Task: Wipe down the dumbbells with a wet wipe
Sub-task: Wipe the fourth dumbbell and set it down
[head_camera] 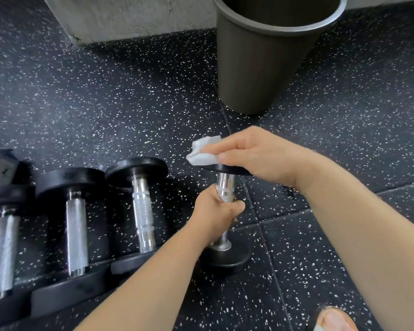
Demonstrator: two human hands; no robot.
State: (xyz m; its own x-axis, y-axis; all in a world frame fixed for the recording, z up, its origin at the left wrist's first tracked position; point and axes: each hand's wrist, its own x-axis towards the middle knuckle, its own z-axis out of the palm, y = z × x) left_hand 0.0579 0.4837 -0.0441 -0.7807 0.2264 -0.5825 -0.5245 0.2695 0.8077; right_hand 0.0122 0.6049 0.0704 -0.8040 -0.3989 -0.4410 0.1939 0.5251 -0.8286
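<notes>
A dumbbell [225, 187] with a chrome handle and black round ends stands upright on its lower end on the speckled floor. My left hand [216, 207] grips its handle at the middle. My right hand [256, 151] presses a white wet wipe [204, 151] onto the top of the upper black end, the thumb pinning the wipe against the fingers. The wipe sticks out to the left of the fingers. Most of the upper end is hidden under my right hand.
Three more dumbbells [142, 211] lie side by side to the left. A dark bin [265, 56] stands just behind the hands. A blue-grey packet [0, 163] sits at the far left. A concrete wall base [129, 17] runs along the back. A foot [332, 320] shows at bottom right.
</notes>
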